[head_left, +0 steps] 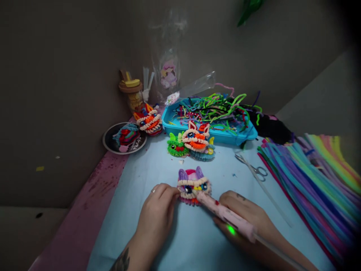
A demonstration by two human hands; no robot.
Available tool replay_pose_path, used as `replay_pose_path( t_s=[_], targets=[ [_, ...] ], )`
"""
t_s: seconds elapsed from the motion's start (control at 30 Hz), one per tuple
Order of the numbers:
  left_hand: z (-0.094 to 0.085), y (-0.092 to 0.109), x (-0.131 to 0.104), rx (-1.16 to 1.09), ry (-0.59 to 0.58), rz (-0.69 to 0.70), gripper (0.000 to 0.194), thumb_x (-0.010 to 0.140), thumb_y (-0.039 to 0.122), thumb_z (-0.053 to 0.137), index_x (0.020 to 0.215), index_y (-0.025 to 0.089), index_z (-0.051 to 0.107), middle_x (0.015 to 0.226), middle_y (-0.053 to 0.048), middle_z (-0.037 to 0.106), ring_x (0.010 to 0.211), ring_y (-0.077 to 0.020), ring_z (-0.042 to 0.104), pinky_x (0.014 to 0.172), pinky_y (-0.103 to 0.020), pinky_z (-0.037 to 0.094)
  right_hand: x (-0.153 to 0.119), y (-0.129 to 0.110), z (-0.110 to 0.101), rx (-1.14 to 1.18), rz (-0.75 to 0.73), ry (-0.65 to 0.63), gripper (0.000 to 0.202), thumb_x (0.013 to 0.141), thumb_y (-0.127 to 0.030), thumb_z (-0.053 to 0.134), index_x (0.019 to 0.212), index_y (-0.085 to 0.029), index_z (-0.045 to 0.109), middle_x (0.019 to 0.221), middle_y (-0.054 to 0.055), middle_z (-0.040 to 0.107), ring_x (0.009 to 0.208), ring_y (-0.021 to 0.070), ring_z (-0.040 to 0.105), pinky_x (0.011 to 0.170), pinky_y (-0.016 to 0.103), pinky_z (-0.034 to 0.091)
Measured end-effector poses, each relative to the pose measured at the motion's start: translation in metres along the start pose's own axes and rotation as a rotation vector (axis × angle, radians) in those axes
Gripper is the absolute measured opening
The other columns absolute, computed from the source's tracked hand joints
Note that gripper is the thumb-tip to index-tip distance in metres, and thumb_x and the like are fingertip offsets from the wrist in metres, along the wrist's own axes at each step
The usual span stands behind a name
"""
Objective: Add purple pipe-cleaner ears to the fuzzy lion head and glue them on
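In the middle of the blue sheet lies a pipe-cleaner lion head (190,176) with purple ears, cream bands and blue-rimmed eyes. My left hand (159,205), with a ring on one finger, is closed at its left edge, the fingertips pinched against it. My right hand (245,212) is wrapped round a pink hot glue gun (225,214). The gun's nozzle points at the front of the head, just under the yellow nose; whether it touches is hard to tell. A green light glows under the gun, and a stick runs out of its back end.
Behind stand finished pipe-cleaner heads (197,137) and a blue tray (169,126) of tangled pipe cleaners. At left are a metal bowl (106,145), another head (150,121) and a lidded cup (132,90). Scissors (258,171), a clear glue stick (270,199) and bundled pipe cleaners (307,177) lie right.
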State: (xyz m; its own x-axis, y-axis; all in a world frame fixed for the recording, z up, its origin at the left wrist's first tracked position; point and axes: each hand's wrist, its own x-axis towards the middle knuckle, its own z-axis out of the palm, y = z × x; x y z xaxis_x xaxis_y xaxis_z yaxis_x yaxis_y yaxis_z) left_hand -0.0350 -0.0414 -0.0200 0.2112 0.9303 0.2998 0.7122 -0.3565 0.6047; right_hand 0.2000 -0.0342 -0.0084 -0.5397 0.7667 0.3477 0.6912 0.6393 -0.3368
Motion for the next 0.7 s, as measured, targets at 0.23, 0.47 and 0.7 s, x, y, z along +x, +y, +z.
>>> replay_pose_path(
  t_s=[0.23,0.47,0.7],
  targets=[
    [0.001,0.000,0.000,0.012,0.011,0.017,0.017,0.089,0.010,0.047,0.095,0.019,0.061,0.086,-0.005,0.064,0.081,-0.0178,0.061,0.071,-0.028,0.051,0.001,-0.003,-0.004,0.106,0.039,0.034,0.004,0.081,-0.020,0.053,0.078,-0.022,0.053,0.066,0.000,0.060,0.056,0.0134,0.058,0.050,0.022,0.045],
    [0.004,0.001,0.000,0.032,0.012,0.022,0.017,0.090,0.010,0.047,0.095,0.019,0.061,0.086,-0.004,0.063,0.081,-0.0182,0.061,0.070,-0.029,0.051,-0.006,-0.001,0.005,0.152,0.092,0.044,0.007,0.085,-0.025,0.048,0.081,-0.022,0.053,0.071,0.002,0.059,0.063,0.0156,0.058,0.057,0.025,0.046],
    [0.005,0.001,0.001,0.047,0.000,0.032,0.016,0.090,0.011,0.047,0.096,0.018,0.060,0.086,-0.005,0.063,0.081,-0.0188,0.060,0.070,-0.030,0.051,-0.009,0.004,0.009,0.150,0.065,0.076,0.006,0.084,-0.025,0.050,0.080,-0.022,0.054,0.069,0.001,0.058,0.061,0.0145,0.057,0.054,0.023,0.045]
  ],
)
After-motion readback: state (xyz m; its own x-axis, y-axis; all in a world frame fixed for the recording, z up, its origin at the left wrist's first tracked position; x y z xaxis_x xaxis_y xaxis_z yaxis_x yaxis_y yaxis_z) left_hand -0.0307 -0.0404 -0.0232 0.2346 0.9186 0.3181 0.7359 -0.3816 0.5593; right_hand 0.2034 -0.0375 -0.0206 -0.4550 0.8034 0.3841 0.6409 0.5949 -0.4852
